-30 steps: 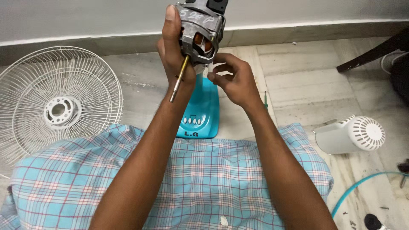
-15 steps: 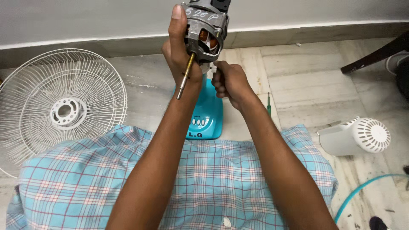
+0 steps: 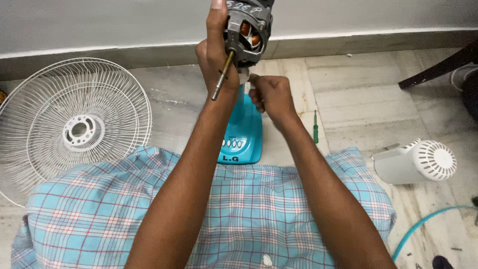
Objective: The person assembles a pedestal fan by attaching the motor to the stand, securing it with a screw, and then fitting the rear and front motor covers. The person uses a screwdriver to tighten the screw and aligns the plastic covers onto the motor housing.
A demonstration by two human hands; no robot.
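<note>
My left hand [image 3: 216,55] grips a grey metal fan motor [image 3: 249,30] with copper windings, lifted near the top of the view. Its steel shaft [image 3: 222,75] sticks out toward me, down and to the left. My right hand [image 3: 269,94] is closed just below the motor, its fingers pinched on something small and pale at the underside; I cannot tell what it is. Under both hands, on the floor, lies a turquoise fan base [image 3: 241,134] with a row of buttons.
A white wire fan guard [image 3: 69,124] lies on the tiled floor at left. A green-handled screwdriver [image 3: 315,127] sits right of the base. A white vented motor cover [image 3: 416,162] lies at right, a teal cable [image 3: 428,221] near it. A wall runs behind.
The motor has shifted slightly right and higher in view. My right hand has moved in beneath the motor and closed, from being spread beside it.
</note>
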